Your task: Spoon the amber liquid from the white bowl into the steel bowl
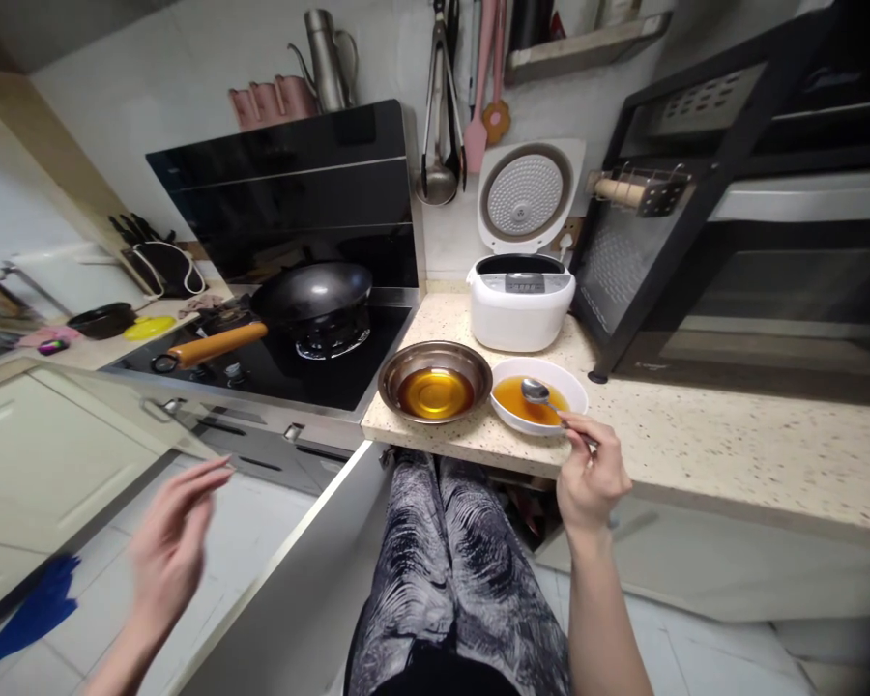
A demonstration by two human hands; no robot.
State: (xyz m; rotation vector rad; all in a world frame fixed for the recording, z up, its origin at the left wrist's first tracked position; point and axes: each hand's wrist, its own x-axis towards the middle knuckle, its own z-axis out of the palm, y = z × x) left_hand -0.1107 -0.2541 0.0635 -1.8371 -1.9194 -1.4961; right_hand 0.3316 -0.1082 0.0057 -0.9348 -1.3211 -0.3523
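One speckled desk [732,425] seen, one rice cooker and two bowls carried on it. One black wok [311,290] set on stove [326,387]. White rice cooker [520,314] left of oven [783,300], its one lid [526,193] raised. Metal bowl [435,357] partly filled with amber liquid [436,394]; white bowl [578,394] placed just right of it, orange liquid [518,406] contained. Two hands held well apart: left hand [178,532] raised, fingers loosely extended; right hand [594,474] clamped on spoon handle. One spoon [535,391] held at white bowl; dipping cannot be told.
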